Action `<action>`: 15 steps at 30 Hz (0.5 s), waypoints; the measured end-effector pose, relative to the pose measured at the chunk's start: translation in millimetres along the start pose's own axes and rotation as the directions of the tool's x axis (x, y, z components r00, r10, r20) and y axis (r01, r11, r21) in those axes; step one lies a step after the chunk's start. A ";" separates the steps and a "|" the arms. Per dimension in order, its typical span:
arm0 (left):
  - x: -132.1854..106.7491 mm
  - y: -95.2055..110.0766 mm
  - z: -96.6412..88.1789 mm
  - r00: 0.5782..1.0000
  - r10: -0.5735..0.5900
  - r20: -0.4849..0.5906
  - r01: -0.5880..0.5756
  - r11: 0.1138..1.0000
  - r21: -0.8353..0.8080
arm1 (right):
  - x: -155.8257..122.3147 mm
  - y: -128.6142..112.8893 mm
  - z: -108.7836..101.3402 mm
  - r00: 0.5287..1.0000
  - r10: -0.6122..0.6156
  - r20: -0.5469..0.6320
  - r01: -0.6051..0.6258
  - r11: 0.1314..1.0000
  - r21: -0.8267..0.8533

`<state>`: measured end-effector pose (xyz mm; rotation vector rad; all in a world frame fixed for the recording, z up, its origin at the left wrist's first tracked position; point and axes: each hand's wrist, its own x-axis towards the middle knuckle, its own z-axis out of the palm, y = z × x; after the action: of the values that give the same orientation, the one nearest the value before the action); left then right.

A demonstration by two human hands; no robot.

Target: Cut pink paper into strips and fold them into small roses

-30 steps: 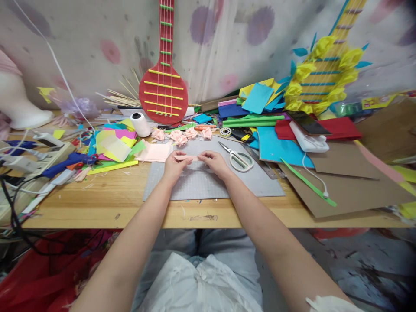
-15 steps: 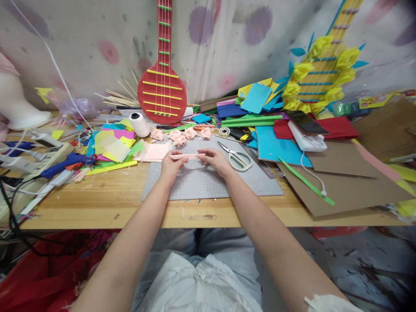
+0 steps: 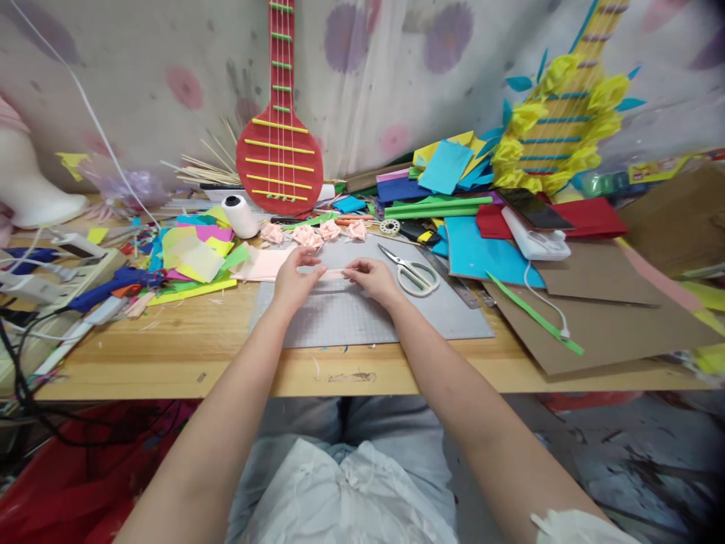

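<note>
A narrow pale pink paper strip [image 3: 334, 275] stretches between my hands above the grey cutting mat [image 3: 345, 325]. My right hand [image 3: 372, 282] pinches its right end between thumb and fingers. At the strip's left end, my left hand [image 3: 295, 282] has its fingers raised apart from the thumb, whose tip is close to the paper. Behind my left hand lies a stack of pale pink paper [image 3: 261, 264]. Several crumpled pink paper flowers [image 3: 307, 236] sit in a row beyond the mat. Scissors [image 3: 416, 276] with pale handles rest on the mat, right of my right hand.
A red paper lute [image 3: 280, 162] leans at the back, near a white thread spool [image 3: 240, 217]. Coloured paper scraps [image 3: 192, 253] and a blue glue gun [image 3: 116, 287] lie left. Brown cardboard [image 3: 600, 325], a power bank [image 3: 535, 234] and a metal ruler [image 3: 453, 281] occupy the right.
My left hand's fingers have lifted and spread from the strip's left end. The right hand keeps its pinch, almost in place. The view has shifted slightly.
</note>
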<state>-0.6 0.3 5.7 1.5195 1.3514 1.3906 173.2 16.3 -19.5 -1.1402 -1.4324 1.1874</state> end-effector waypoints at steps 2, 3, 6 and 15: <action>1.4 8.6 -0.6 0.993 0.032 0.111 -0.045 0.992 0.117 | -1.8 -1.0 0.3 0.999 -0.045 0.029 0.046 0.999 -0.025; 2.3 12.3 -0.8 0.988 0.033 0.148 -0.056 0.987 0.151 | -2.7 -1.4 0.2 0.997 -0.061 0.036 0.063 0.998 -0.032; 4.9 19.2 -2.5 0.978 0.017 0.208 -0.057 0.980 0.189 | -4.1 -1.8 -1.2 0.996 -0.080 0.029 0.082 0.995 -0.062; 5.7 21.8 -9.3 0.951 0.009 0.308 -0.091 0.963 0.253 | -3.2 -0.8 -1.4 0.991 -0.113 0.067 0.116 0.992 -0.041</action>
<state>-4.7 -1.1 29.7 1.8684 1.3483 0.9783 175.0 13.3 -18.9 -1.0436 -1.5597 1.1258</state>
